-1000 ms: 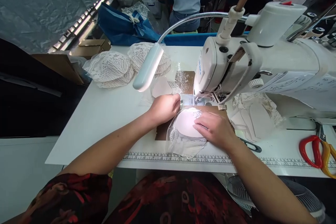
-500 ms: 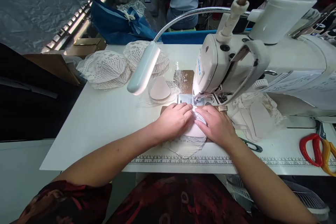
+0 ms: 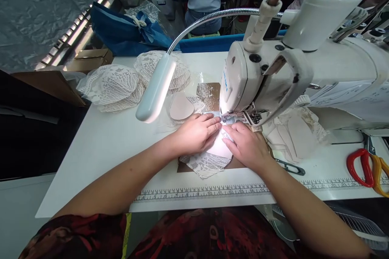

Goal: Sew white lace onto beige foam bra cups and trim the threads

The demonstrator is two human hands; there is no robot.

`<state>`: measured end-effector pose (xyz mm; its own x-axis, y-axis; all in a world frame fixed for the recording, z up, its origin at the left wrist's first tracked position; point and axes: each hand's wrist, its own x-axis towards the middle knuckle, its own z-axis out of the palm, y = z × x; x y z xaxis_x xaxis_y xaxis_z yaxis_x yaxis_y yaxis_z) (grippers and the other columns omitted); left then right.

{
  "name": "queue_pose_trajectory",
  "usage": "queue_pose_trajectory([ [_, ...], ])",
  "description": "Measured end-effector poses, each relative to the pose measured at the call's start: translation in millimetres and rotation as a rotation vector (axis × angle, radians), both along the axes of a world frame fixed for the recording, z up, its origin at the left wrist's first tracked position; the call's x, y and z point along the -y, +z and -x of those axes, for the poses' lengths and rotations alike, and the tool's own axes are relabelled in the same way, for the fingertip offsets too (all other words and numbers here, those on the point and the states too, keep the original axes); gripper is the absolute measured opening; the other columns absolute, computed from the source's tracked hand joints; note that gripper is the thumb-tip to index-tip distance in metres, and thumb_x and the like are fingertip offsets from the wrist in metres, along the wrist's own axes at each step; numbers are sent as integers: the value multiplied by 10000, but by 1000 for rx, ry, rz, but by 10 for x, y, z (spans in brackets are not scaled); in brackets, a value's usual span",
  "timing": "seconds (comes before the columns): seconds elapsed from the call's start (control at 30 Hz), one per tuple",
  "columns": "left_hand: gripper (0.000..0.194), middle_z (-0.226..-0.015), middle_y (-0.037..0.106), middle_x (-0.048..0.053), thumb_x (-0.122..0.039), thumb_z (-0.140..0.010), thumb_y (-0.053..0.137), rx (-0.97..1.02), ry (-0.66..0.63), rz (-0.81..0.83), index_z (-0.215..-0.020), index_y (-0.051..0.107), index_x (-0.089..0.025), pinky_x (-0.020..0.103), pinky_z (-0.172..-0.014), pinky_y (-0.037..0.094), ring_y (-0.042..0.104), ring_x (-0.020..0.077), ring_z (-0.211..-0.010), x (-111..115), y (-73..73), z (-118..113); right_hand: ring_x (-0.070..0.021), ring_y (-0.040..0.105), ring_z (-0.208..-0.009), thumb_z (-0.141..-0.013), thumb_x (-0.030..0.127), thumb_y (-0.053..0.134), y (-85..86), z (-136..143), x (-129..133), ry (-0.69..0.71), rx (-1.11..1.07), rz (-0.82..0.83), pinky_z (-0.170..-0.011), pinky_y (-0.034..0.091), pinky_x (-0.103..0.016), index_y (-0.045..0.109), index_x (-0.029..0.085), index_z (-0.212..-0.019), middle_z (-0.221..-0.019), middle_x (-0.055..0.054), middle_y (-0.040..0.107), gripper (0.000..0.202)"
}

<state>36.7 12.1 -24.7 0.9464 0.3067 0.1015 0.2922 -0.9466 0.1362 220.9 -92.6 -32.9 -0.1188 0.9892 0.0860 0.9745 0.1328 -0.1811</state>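
A white lace piece (image 3: 206, 166) with a smooth pale panel (image 3: 220, 148) over it lies at the needle area (image 3: 225, 119) of a white sewing machine (image 3: 240, 75). My left hand (image 3: 196, 134) rests palm down on the piece's left side, fingers stretched toward the presser foot. From the right, my right hand (image 3: 246, 145) presses on the lace, its thumb and forefinger apart. Both hands' fingertips almost meet just in front of the foot. The needle tip is too small to make out, and the hands cover part of the lace.
A lamp (image 3: 156, 87) on a bendy neck hangs over the table. Lace stacks (image 3: 112, 85) and a pale cup-shaped piece (image 3: 181, 106) lie left. On the right are more fabric pieces (image 3: 296, 133), thread snips (image 3: 290, 167) and scissors (image 3: 360, 168). A ruler strip (image 3: 197, 193) lines the front edge.
The lace piece has advanced slightly toward the needle and turned a little, with both hands following it. The whole view has shifted slightly.
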Motion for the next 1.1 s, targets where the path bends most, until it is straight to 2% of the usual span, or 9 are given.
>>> queue_pose_trajectory([
  [0.23, 373, -1370, 565, 109, -229, -963, 434, -43, -74, -33, -1296, 569, -130, 381, -934, 421, 502, 275, -1235, -133, 56, -3, -249, 618, -953, -927, 313, 519, 7, 22, -17, -53, -40, 54, -635, 396, -323, 605, 235, -1295, -1097, -66, 683, 386],
  [0.4, 372, -1357, 556, 150, -160, -915, 475, -56, -100, -130, -1268, 568, -87, 458, -974, 373, 498, 318, -1211, -13, 64, 22, -231, 629, -871, -926, 281, 503, -9, -30, 12, -21, -96, 14, -635, 419, -314, 641, 240, -1232, -1048, -56, 705, 338],
  [0.6, 318, -1191, 627, 154, -242, -974, 423, 24, -81, -24, -1213, 581, -105, 481, -1008, 351, 512, 289, -1181, 148, 6, 18, -229, 641, -949, -941, 211, 419, -99, -129, 35, -29, -229, -115, -767, 498, -323, 671, 198, -1161, -1053, -84, 708, 335],
  [0.73, 258, -1081, 651, 147, -269, -966, 450, 48, -92, -8, -1074, 621, -110, 490, -1007, 355, 522, 293, -1167, 126, -16, 29, -244, 637, -988, -939, 206, 409, -128, -147, 30, -11, -230, -146, -832, 509, -360, 681, 189, -1150, -1081, -104, 703, 344],
  [0.87, 206, -1105, 655, 139, -231, -950, 476, 75, -115, -27, -1028, 628, -117, 479, -1001, 362, 513, 297, -1190, 94, 6, 39, -245, 628, -995, -930, 197, 419, -116, -134, 41, -16, -229, -137, -844, 505, -370, 669, 195, -1188, -1098, -103, 698, 359],
  [0.97, 213, -1154, 647, 138, -214, -952, 458, 69, -120, -45, -1035, 633, -124, 492, -1005, 355, 512, 302, -1190, 84, 28, 53, -219, 627, -949, -903, 152, 444, -104, -132, 53, 30, -230, -98, -785, 497, -322, 688, 221, -1154, -1065, -74, 702, 356],
  [1.1, 220, -1174, 641, 126, -194, -952, 439, 67, -116, -51, -1029, 634, -128, 504, -1015, 342, 494, 305, -1207, 67, 44, 70, -179, 606, -810, -849, 81, 469, -106, -150, 53, 185, -216, -110, -685, 467, -273, 726, 215, -1058, -884, -52, 691, 358],
])
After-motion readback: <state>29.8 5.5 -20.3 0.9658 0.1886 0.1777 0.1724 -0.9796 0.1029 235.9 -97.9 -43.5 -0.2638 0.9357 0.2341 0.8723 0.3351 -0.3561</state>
